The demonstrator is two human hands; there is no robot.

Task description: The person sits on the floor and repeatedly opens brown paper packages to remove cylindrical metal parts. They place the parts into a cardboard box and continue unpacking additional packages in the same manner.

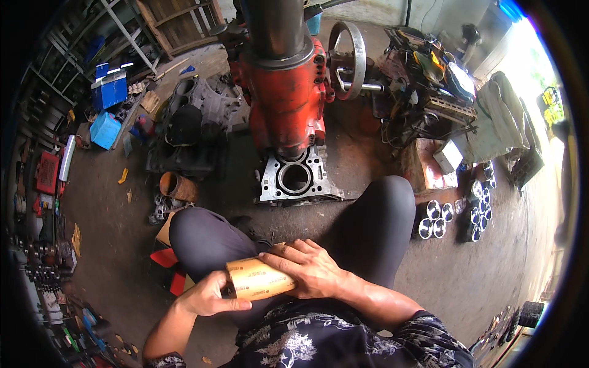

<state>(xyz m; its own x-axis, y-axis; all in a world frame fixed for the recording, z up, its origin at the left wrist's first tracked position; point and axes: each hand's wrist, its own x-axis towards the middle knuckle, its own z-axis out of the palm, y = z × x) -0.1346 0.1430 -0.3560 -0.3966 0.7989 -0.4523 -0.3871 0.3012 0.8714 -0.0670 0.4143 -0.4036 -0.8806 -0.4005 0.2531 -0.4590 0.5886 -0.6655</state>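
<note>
Holding the paper-wrapped cylinder (257, 281) on my side of the engine block (320, 182), I grasp one end with my left hand (208, 295), the other with my right hand (316, 268). Likely stiff, weighty, slick: best supported at both ends.

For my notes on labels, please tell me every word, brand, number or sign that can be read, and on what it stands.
Yellow tube-shaped package, held by the left hand and the right hand: small dark print, repeated; I do not copy it out.
Blue box at left: any marks are too small to read.
White box at right: no text I can read.
</note>
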